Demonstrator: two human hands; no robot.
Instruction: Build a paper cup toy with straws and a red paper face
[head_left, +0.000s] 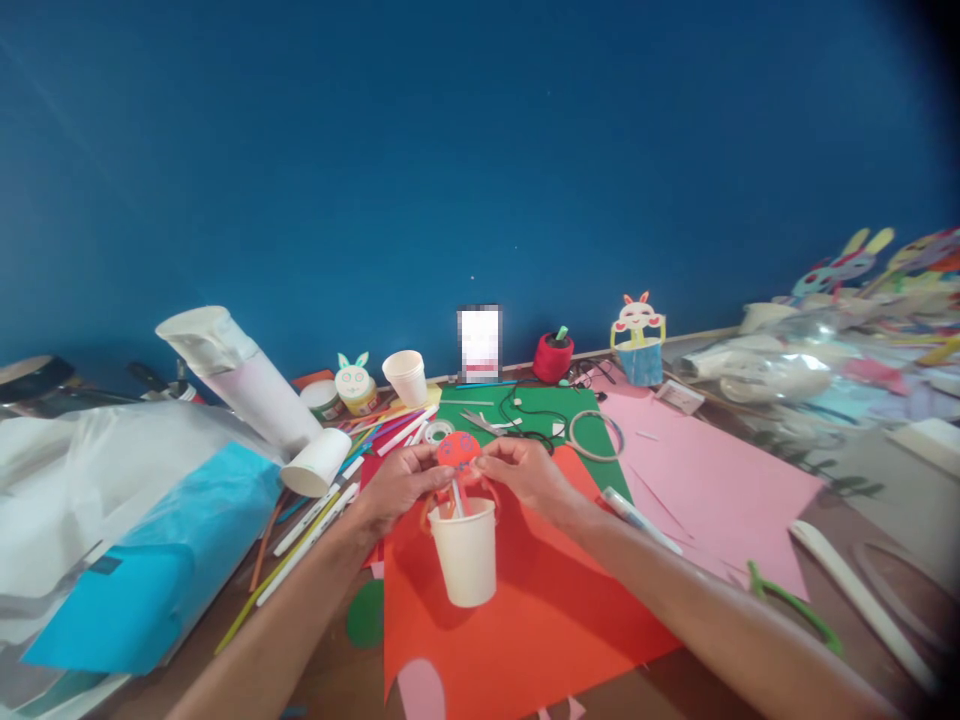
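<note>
Head view looks down on a crowded counter (847, 470) against a blue wall. Both hands meet at the middle of the picture over a white paper cup (466, 560), which sits upright on a sheet of red paper (540, 610). The left hand (401, 482) and the right hand (525, 470) each pinch an edge of a small red paper disc (457, 450), held just above the cup's mouth; the fingers are curled in, not spread. Red paper strips and a pale stick rise out of the cup to the disc, so the cup holds that cut-out's lower parts.

At 12 o'clock from the cup lies a green sheet (540, 410) with scissors (480, 422), a black cord and a ring of tape (596, 435) on it. At 2 o'clock a pink sheet (697, 480) spreads out, with a pen (634, 515) at its near edge. At 10 o'clock another paper cup (316, 462) lies on its side, mouth toward the hands, beside a scatter of coloured straws (360, 450). Farther back at 11 o'clock an upright cup (406, 377) stands tilted, and a small rabbit-eared pot (355, 386) sits next to it. At 1 o'clock, by the wall, a blue cup with a rabbit face (639, 345) stands beside a red apple-shaped pot (553, 357). At 9 o'clock plastic bags (150, 540), white and blue, are heaped.
</note>
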